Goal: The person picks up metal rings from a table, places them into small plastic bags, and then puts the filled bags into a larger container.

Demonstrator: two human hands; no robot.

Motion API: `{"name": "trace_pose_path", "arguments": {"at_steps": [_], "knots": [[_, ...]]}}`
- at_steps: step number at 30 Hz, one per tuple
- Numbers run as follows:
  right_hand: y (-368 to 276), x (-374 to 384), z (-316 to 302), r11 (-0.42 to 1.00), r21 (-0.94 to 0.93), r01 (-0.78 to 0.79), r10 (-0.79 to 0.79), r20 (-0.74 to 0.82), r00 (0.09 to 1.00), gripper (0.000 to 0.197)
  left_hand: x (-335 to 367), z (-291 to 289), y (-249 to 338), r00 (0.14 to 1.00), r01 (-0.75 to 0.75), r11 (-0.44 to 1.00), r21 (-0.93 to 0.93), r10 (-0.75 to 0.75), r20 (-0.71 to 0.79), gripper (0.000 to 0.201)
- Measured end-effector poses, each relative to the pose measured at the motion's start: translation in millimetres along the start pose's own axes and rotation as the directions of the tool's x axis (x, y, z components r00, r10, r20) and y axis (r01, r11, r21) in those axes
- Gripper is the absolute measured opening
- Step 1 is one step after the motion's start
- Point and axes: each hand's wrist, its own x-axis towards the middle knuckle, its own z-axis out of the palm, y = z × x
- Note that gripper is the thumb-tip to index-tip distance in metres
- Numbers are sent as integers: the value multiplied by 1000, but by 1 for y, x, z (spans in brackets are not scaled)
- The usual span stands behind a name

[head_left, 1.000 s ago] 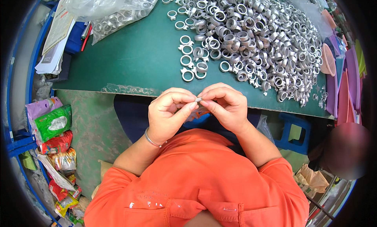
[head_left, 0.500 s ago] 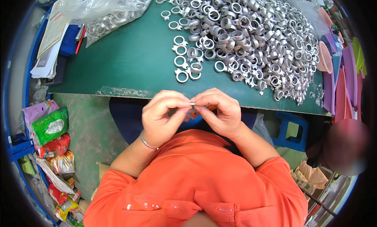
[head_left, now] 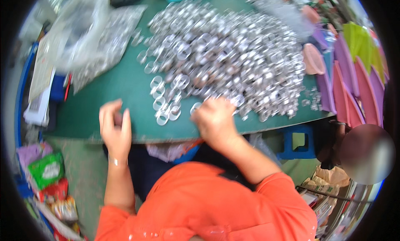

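A big heap of silver metal rings, many with small side lugs, covers much of the green table. My left hand is over the table's near edge, left of the heap, thumb and fingers apart and nothing visible in it. At the near side of the heap, my right hand reaches in among the rings, its fingers smeared by motion and partly hidden. Between the two hands lies a small group of loose rings. Whether the right hand touches or grips a ring does not show.
A clear plastic bag of rings lies at the far left beside papers. Pink, purple and green plastic bins stand along the right. Below the table are a blue stool and, at left, several packets.
My hands, earlier together at the table edge pinching a small light-coloured piece, have parted. The left moved left and opened; the right went forward to the heap. The view has shifted.
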Motion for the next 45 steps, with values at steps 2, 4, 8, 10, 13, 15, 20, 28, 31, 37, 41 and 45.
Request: {"name": "trace_pose_path", "arguments": {"at_steps": [2,4,8,10,13,15,20,28,31,37,41,45], "knots": [[-2,-8,-1,1000,32,0,-2,67,998,8,-10,7,17,985,-79,985,-153,101,137,26],[-6,-15,-1,996,93,-13,8,62,998,12,-18,18,46,965,-10,952,-305,89,247,32],[-4,-19,-8,969,236,-73,50,102,994,20,-6,50,64,854,-301,936,-184,351,385,37],[1,-24,-3,965,256,-47,41,31,999,19,-6,55,70,908,-202,953,-225,268,322,34],[1,-27,-5,876,478,-66,118,-80,990,17,-36,43,63,976,-165,931,-327,202,84,32],[7,-27,-5,828,556,-65,161,-125,979,16,-50,37,59,784,-389,829,-402,527,327,30],[4,-33,5,449,853,-267,391,82,917,20,-114,87,0,491,-52,990,-134,143,860,38],[-10,-29,4,173,971,-163,335,98,937,43,-127,116,-21,-72,147,988,49,-38,997,32],[-10,-30,5,45,986,-161,296,141,945,42,-138,114,-20,12,102,995,21,-23,1000,33],[-15,-30,2,3,986,-168,208,164,964,41,-126,93,-4,476,583,749,-313,-3,879,25],[-21,-33,2,-26,980,-196,176,198,964,41,-69,22,47,689,385,765,-516,134,712,7],[-29,-27,6,152,982,-116,73,105,992,42,-58,-3,63,716,671,366,-645,-93,692,17]]}}
